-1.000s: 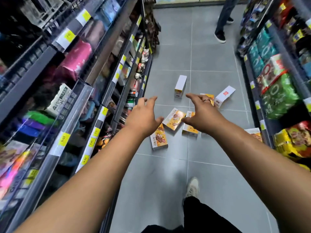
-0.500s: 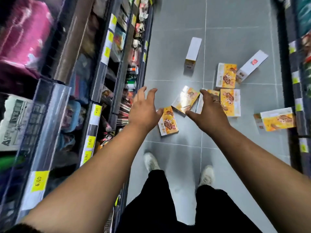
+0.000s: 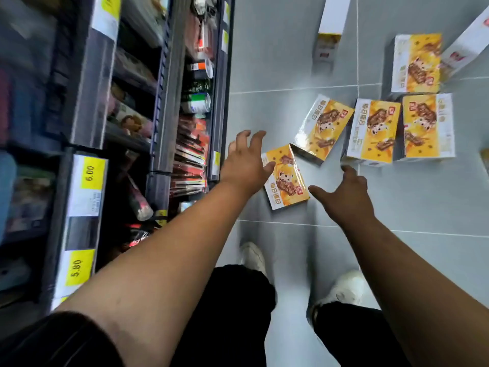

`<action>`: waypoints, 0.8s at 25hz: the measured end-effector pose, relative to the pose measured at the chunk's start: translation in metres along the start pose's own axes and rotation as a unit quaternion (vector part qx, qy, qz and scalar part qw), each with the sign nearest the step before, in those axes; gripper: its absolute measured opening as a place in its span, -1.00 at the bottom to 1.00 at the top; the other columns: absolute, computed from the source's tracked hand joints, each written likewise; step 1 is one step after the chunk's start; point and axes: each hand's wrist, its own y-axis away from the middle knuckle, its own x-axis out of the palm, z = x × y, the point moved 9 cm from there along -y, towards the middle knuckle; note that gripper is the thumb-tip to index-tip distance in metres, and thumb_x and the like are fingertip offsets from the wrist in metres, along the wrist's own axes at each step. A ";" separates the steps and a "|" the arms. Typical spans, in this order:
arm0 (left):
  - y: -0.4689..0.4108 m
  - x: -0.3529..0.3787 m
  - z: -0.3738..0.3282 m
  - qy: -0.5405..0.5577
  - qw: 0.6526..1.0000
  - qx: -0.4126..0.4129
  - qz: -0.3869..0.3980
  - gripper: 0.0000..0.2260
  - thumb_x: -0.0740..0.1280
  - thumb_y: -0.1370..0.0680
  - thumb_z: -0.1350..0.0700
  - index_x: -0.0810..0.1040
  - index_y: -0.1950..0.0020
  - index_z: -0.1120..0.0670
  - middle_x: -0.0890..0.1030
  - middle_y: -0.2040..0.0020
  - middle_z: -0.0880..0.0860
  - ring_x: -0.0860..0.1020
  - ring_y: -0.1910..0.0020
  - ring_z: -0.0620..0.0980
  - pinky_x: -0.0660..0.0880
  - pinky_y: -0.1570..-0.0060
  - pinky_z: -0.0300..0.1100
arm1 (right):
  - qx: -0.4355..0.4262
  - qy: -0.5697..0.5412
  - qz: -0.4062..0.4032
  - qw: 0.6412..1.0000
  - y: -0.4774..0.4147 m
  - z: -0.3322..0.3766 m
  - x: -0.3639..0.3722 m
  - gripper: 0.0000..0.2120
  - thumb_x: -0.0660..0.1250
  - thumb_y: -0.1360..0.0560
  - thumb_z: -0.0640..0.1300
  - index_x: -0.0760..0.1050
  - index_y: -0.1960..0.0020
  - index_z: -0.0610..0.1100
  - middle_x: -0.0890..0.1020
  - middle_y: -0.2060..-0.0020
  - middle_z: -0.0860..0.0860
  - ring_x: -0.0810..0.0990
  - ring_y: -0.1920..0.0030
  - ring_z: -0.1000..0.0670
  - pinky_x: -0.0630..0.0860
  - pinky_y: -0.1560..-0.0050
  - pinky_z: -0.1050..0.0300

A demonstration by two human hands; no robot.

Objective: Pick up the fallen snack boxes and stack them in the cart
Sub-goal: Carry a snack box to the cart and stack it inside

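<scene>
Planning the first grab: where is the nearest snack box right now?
Head view: the nearest snack box lies flat on the floor between the left hand and the right hand.

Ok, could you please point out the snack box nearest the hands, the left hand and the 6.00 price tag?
nearest snack box (image 3: 288,181): head view, middle of top face
left hand (image 3: 244,165): head view, back of hand
6.00 price tag (image 3: 90,172): head view, yellow part

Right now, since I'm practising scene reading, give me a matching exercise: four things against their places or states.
1 left hand
2 right hand
3 nearest snack box
4 5.80 price tag

a shelf edge, far left
b floor, between the hands
c open, right of the box
d open, at the box's left edge

Pairs: 1-d; 2-c; 3-b; 4-a
</scene>
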 end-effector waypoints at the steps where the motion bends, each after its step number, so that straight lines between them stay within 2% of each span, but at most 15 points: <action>1: -0.012 0.021 0.008 -0.004 1.000 -0.002 0.003 -0.37 0.35 -0.53 -0.11 0.17 -0.53 -0.06 0.17 -0.50 0.09 0.22 -0.45 0.15 0.39 -0.25 0.06 | 0.012 0.004 0.006 1.000 -0.013 -0.018 0.018 -0.16 0.47 -0.42 0.11 0.13 -0.52 -0.15 0.27 -0.41 -0.23 0.38 -0.35 -0.19 0.37 -0.24 -0.01; 5: -0.070 0.125 0.040 -0.040 0.999 -0.001 0.025 -0.33 0.36 -0.53 -0.12 0.13 -0.55 -0.04 0.13 -0.52 0.09 0.21 -0.46 0.16 0.45 -0.23 0.09 | 0.039 0.019 0.026 0.999 -0.078 -0.091 0.106 -0.16 0.47 -0.42 0.10 0.12 -0.51 -0.14 0.25 -0.41 -0.22 0.43 -0.31 -0.22 0.39 -0.21 -0.02; 10: -0.137 0.229 0.078 -0.064 0.995 -0.052 0.049 -0.20 0.41 -0.47 -0.21 0.06 -0.56 -0.02 0.03 -0.54 0.13 0.29 -0.41 0.26 0.41 -0.25 0.11 | 0.033 0.033 0.028 0.998 -0.152 -0.147 0.201 -0.20 0.44 -0.42 0.16 0.15 -0.50 -0.09 0.28 -0.38 -0.20 0.47 -0.27 -0.22 0.43 -0.20 -0.05; 14: -0.191 0.300 0.098 -0.066 0.988 -0.071 0.119 -0.07 0.46 -0.38 -0.27 0.02 -0.57 -0.04 0.13 -0.51 0.15 0.28 -0.42 0.30 0.34 -0.31 0.16 | 0.047 0.045 0.036 0.997 -0.205 -0.174 0.253 -0.10 0.45 -0.34 0.28 0.10 -0.48 -0.05 0.25 -0.36 -0.16 0.48 -0.23 -0.21 0.48 -0.15 -0.06; 17: -0.213 0.331 0.106 0.009 0.984 -0.095 0.148 -0.01 0.52 -0.30 -0.27 0.05 -0.55 -0.06 0.17 -0.45 0.16 0.37 -0.36 0.26 0.41 -0.30 0.14 | 0.067 -0.023 0.052 0.996 -0.233 -0.183 0.272 -0.12 0.51 -0.26 0.30 0.23 -0.41 -0.04 0.40 -0.28 -0.10 0.51 -0.18 -0.16 0.50 -0.16 -0.06; 20: -0.209 0.334 0.107 0.053 0.980 -0.098 0.165 -0.10 0.59 -0.27 -0.17 0.20 -0.48 -0.06 0.24 -0.36 0.15 0.45 -0.26 0.23 0.53 -0.13 0.11 | 0.072 -0.067 0.056 0.994 -0.235 -0.186 0.274 -0.25 0.56 -0.18 0.26 0.42 -0.26 -0.02 0.59 -0.14 -0.03 0.58 -0.09 -0.09 0.55 -0.12 -0.07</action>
